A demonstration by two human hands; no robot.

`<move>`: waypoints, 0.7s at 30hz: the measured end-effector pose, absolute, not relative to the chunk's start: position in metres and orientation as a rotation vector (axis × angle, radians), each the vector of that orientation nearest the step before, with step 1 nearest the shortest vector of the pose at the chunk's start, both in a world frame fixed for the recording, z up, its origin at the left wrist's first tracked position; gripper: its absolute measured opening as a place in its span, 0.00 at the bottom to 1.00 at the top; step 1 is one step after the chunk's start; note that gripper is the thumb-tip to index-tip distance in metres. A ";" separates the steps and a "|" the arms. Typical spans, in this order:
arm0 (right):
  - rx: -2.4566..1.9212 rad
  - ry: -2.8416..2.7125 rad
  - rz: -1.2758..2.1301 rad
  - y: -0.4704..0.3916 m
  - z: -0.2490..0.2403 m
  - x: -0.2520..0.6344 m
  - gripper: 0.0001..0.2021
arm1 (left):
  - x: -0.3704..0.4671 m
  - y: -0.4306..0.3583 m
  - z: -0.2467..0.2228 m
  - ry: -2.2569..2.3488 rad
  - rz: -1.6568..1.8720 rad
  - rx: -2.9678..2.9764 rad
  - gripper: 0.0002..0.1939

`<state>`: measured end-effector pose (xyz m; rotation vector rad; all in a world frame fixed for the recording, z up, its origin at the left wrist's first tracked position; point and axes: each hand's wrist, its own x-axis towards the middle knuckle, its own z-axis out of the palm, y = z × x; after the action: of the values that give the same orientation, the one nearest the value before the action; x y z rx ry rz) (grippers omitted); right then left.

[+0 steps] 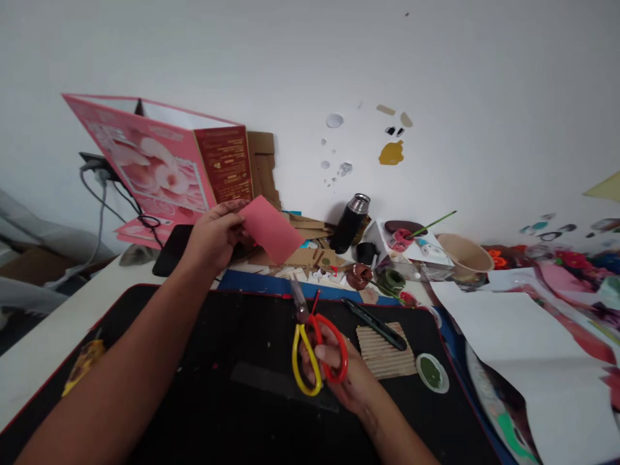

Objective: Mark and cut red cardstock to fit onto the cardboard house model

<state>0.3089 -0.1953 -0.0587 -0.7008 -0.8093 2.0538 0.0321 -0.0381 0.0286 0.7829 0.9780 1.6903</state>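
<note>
A small pink sheet of paper (272, 230) is pinched at its left edge by my left hand (216, 234), held up over the back of the desk. Lower and to the right, my right hand (334, 361) grips a pair of scissors (301, 309) with one yellow and one red handle. Fingers of that hand pass through the loops. The blades point up and away, a little below the paper and apart from it. Beside my right hand, a dark green utility knife (375, 323) lies across a square of corrugated cardboard (387, 358).
A black mat (194, 394) covers the desk. A small dish of green paint (433, 373) sits at its right. Behind stand an open pink box (159, 161), a black thermos (349, 224) and a beige bowl (465, 253). White sheets (523, 336) lie at right.
</note>
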 end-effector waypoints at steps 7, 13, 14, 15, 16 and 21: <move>-0.614 -0.779 2.116 -0.194 -0.066 0.318 0.25 | 0.067 -0.025 0.025 1.028 1.654 0.897 0.19; -0.654 -0.809 2.161 -0.193 -0.079 0.318 0.31 | 0.068 -0.018 0.013 1.046 1.594 0.940 0.19; -0.658 -0.818 2.179 -0.192 -0.081 0.317 0.32 | 0.065 -0.018 0.012 1.049 1.589 0.943 0.20; -0.656 -0.829 2.199 -0.191 -0.083 0.316 0.34 | 0.062 -0.018 0.012 1.053 1.586 0.944 0.20; -0.655 -0.840 2.216 -0.190 -0.085 0.315 0.35 | 0.059 -0.018 0.013 1.063 1.584 0.941 0.21; -0.708 -0.831 2.268 -0.182 -0.092 0.311 0.46 | 0.048 -0.021 0.021 1.104 1.561 0.927 0.20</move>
<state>0.3113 -0.1822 -0.0918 -0.7078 -0.8313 2.2676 0.0481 -0.0214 0.0213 0.9275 1.1041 1.5606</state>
